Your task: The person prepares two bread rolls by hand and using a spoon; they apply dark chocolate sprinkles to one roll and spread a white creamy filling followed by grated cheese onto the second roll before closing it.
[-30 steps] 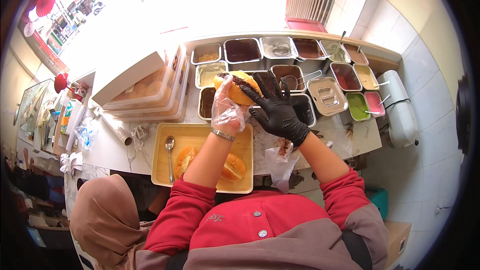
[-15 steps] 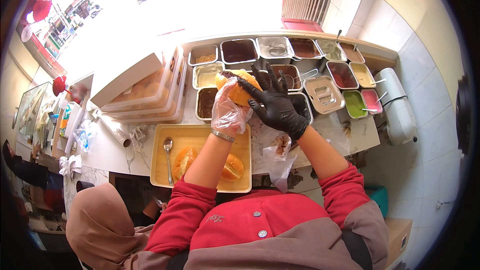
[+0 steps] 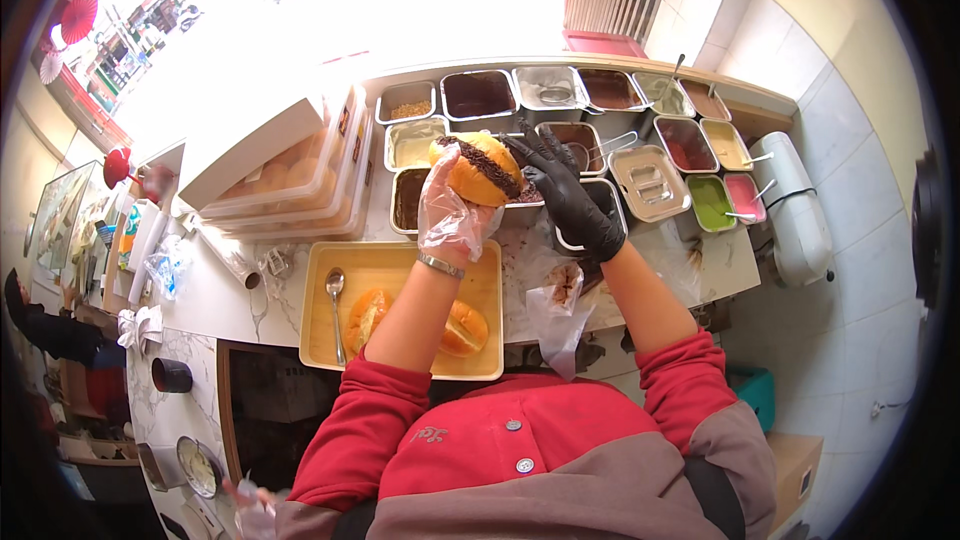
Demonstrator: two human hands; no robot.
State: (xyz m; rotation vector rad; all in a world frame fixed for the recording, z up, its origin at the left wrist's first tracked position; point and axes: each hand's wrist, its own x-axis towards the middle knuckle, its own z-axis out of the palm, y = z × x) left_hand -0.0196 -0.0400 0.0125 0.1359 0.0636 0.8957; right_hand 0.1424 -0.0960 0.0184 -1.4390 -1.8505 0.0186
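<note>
A round golden bun (image 3: 486, 183) with a strip of dark chocolate sprinkles across its split rests in my left hand (image 3: 447, 218), which wears a clear plastic glove and has its fingers curled round it. Just right of the bun is my right hand (image 3: 572, 202) in a black glove, fingers stretched out, holding nothing. Its fingertips come close to the bun; whether they touch it I cannot tell. Below my left forearm, a yellow tray (image 3: 365, 265) carries split buns (image 3: 466, 328) and a metal spoon (image 3: 337, 315).
Metal tubs of fillings, among them a dark brown one (image 3: 478, 95) and a green one (image 3: 710, 205), line the counter's back. A lidded tub (image 3: 648, 185) stands at right. Stacked plastic boxes (image 3: 290, 205) are at left. Another person's hand (image 3: 258, 512) shows at lower left.
My right hand has drawn off the bun to the right. The bun now shows its sprinkle strip more fully. The headscarfed person at lower left has mostly moved out of view.
</note>
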